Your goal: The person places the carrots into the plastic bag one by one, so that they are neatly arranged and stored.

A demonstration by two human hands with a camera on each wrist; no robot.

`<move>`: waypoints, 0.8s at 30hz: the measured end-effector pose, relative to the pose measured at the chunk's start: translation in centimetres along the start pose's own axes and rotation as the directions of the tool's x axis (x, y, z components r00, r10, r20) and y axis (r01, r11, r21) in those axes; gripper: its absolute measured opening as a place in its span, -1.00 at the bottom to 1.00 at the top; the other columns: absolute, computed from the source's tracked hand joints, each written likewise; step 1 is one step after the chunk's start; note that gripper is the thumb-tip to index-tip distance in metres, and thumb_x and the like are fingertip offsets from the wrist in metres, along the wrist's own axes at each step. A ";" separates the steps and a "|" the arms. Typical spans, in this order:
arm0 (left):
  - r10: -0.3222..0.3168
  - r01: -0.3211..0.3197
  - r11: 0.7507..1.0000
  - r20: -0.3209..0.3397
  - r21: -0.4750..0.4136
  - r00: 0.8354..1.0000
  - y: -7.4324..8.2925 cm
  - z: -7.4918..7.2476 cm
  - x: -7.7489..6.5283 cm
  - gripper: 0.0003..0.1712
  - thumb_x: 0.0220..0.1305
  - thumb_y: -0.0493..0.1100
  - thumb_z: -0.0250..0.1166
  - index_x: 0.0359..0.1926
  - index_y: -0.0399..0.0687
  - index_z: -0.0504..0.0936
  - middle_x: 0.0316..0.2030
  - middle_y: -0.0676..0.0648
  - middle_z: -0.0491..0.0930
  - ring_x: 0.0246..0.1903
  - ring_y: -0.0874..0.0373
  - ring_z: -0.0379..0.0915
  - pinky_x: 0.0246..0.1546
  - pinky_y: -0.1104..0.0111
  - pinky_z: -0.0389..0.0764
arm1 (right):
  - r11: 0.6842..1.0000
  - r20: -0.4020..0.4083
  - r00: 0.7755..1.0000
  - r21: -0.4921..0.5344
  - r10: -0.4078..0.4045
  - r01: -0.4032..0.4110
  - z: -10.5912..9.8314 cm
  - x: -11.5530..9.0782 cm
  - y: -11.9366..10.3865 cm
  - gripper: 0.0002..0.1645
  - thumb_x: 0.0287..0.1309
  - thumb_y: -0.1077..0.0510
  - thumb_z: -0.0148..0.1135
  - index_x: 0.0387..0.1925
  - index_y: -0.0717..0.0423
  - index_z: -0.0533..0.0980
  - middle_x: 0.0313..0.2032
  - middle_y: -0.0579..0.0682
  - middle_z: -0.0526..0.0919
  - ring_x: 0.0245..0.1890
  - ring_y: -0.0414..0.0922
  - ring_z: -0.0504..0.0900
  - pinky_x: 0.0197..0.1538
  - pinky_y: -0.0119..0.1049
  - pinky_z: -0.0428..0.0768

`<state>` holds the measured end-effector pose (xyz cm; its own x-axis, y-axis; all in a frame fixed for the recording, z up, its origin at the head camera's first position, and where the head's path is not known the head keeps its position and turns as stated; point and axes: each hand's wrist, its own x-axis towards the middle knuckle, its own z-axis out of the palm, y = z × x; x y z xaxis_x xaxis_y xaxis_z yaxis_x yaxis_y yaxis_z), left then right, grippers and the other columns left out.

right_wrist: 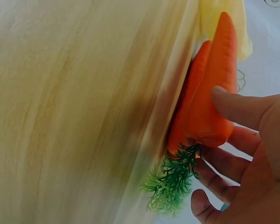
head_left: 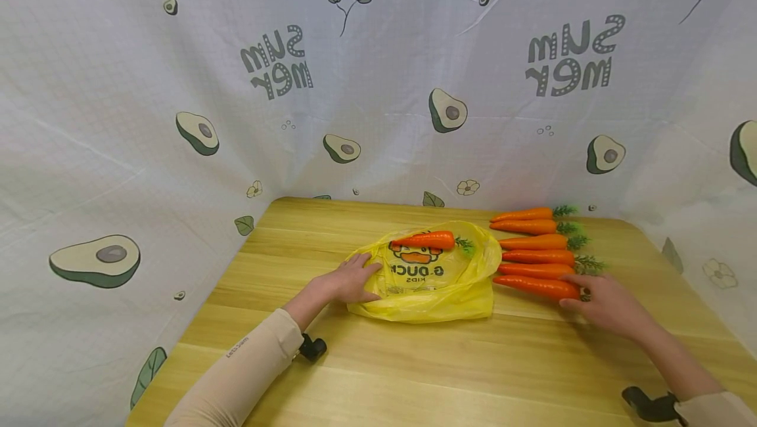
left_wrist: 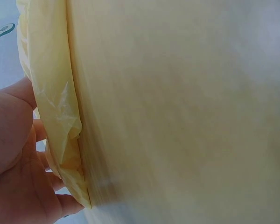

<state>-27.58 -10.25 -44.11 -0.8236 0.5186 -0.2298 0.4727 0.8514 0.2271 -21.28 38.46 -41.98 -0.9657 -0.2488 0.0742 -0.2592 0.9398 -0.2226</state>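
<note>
A yellow plastic bag with a duck print lies flat on the wooden table. One orange carrot with green leaves lies over the print. My left hand rests on the bag's left end, fingers spread; in the left wrist view the fingertips reach behind the yellow plastic. To the right of the bag, my right hand pinches the leafy end of the nearest carrot in a row. In the right wrist view, the thumb presses the side of this carrot, with another carrot right beside it.
Several more carrots lie side by side beyond the held one, tips toward the bag and leaves to the right. A white curtain printed with avocados hangs along the back and sides of the table.
</note>
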 end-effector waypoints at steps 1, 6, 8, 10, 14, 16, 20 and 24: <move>0.000 0.000 1.000 0.001 0.000 1.000 0.0 0.0 0.0 -0.14 0.36 0.23 0.27 0.54 0.05 0.20 0.56 -0.25 -0.02 0.56 -0.24 -0.17 0.50 -0.12 0.07 | 1.000 0.001 1.000 0.004 -0.001 0.001 0.0 0.0 -0.1 -0.27 0.19 -0.04 0.41 0.17 0.47 0.50 -0.59 -0.03 0.59 -0.33 0.07 0.54 -0.26 -0.03 0.47; -0.003 0.003 1.000 0.001 -0.001 1.000 -0.1 0.1 0.0 -0.14 0.36 0.23 0.27 0.54 0.05 0.20 0.56 -0.24 -0.02 0.56 -0.23 -0.16 0.50 -0.12 0.07 | 0.999 -0.003 1.000 0.044 -0.026 0.026 0.0 -0.2 -0.6 -0.27 0.23 -0.01 0.38 0.21 0.48 0.47 -0.74 -0.20 0.08 -0.62 -0.22 0.19 -0.32 -0.21 0.40; -0.002 0.002 1.000 0.000 -0.001 1.000 -0.1 0.1 0.0 -0.14 0.36 0.23 0.27 0.54 0.05 0.21 0.56 -0.24 -0.01 0.56 -0.24 -0.15 0.49 -0.12 0.08 | 0.998 -0.003 1.000 0.062 -0.029 0.029 -0.1 -0.2 -0.7 -0.26 0.23 -0.01 0.38 0.21 0.49 0.46 -0.73 -0.22 0.02 -0.66 -0.28 0.05 -0.35 -0.27 0.36; 0.001 -0.001 1.000 -0.004 -0.001 1.000 -0.1 0.1 0.0 -0.14 0.36 0.23 0.28 0.53 0.04 0.21 0.56 -0.25 -0.01 0.56 -0.24 -0.15 0.49 -0.12 0.09 | 0.996 -0.005 1.000 0.079 -0.027 0.027 -0.1 -0.2 -0.7 -0.26 0.23 -0.01 0.38 0.21 0.50 0.46 -0.73 -0.23 0.01 -0.69 -0.31 -0.03 -0.41 -0.31 0.30; 0.003 -0.003 1.000 -0.007 0.000 1.000 -0.1 0.1 0.0 -0.13 0.36 0.22 0.28 0.54 0.03 0.21 0.56 -0.25 -0.01 0.56 -0.24 -0.15 0.49 -0.13 0.09 | 0.994 -0.006 1.000 0.106 -0.024 0.025 -0.2 0.0 -0.9 -0.26 0.25 -0.02 0.37 0.21 0.51 0.46 -0.75 -0.24 0.01 -0.71 -0.32 -0.03 -0.49 -0.36 0.23; 0.002 -0.002 1.000 -0.007 -0.001 1.000 -0.1 0.1 0.0 -0.13 0.36 0.22 0.28 0.53 0.03 0.21 0.56 -0.25 -0.01 0.56 -0.24 -0.14 0.49 -0.13 0.09 | 0.993 0.003 1.000 0.118 -0.017 0.016 -0.2 0.1 -0.9 -0.25 0.26 -0.02 0.36 0.22 0.51 0.45 -0.74 -0.24 0.01 -0.73 -0.32 -0.02 -0.51 -0.37 0.22; -0.001 0.001 1.000 0.000 -0.005 1.000 -0.3 0.1 0.0 -0.14 0.37 0.23 0.27 0.54 0.05 0.19 0.56 -0.24 -0.02 0.56 -0.23 -0.15 0.50 -0.12 0.07 | 0.993 0.009 1.000 0.120 -0.019 0.018 -0.5 0.4 -1.0 -0.25 0.26 -0.01 0.36 0.23 0.52 0.44 -0.74 -0.23 0.03 -0.73 -0.33 0.00 -0.50 -0.38 0.23; 0.004 -0.004 1.000 0.006 -0.009 1.000 -0.3 0.1 0.1 -0.13 0.38 0.23 0.25 0.55 0.06 0.17 0.57 -0.24 -0.04 0.57 -0.23 -0.18 0.50 -0.12 0.05 | 0.995 0.004 1.000 0.094 -0.031 0.030 -0.9 0.5 -0.9 -0.25 0.26 -0.02 0.36 0.21 0.52 0.44 -0.69 -0.20 0.08 -0.71 -0.32 -0.01 -0.43 -0.36 0.25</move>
<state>-27.76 -10.44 -44.30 -0.8201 0.5220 -0.2343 0.4726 0.8488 0.2369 -21.57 37.73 -40.88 -0.9573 -0.2786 0.0773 -0.2887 0.9056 -0.3106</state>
